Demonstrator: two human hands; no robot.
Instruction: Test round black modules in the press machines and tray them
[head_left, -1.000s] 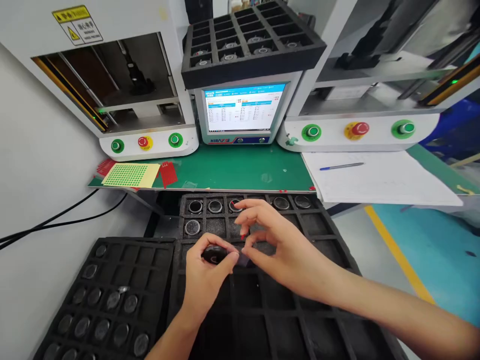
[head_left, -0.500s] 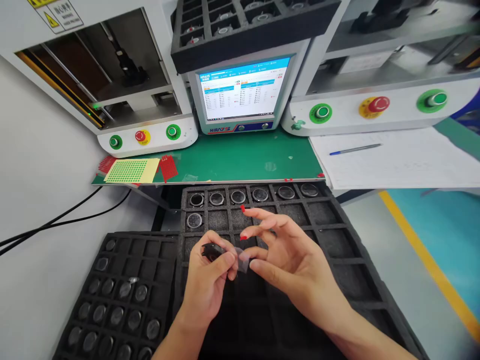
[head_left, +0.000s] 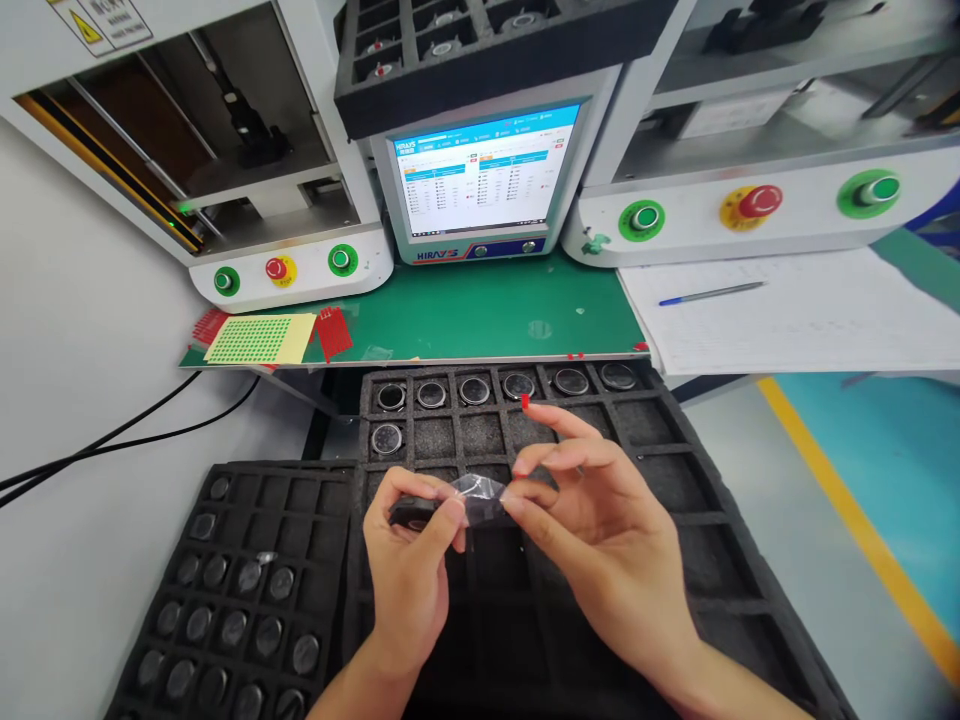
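My left hand is closed around a small round black part, held above the middle of a black foam tray. My right hand pinches a piece of clear film that stretches from the part, thumb and finger pressed on it, the other fingers raised. A small red dot sticks to its raised fingertip. Round ring parts fill the tray's far row.
A second foam tray with several round discs lies at the left. Beyond is a green mat with a yellow sticker sheet, a monitor, two machines with green and red buttons, papers and a pen.
The clear film has been drawn out from the part between the two hands. My right hand shifted slightly right, and the view tilted down a little.
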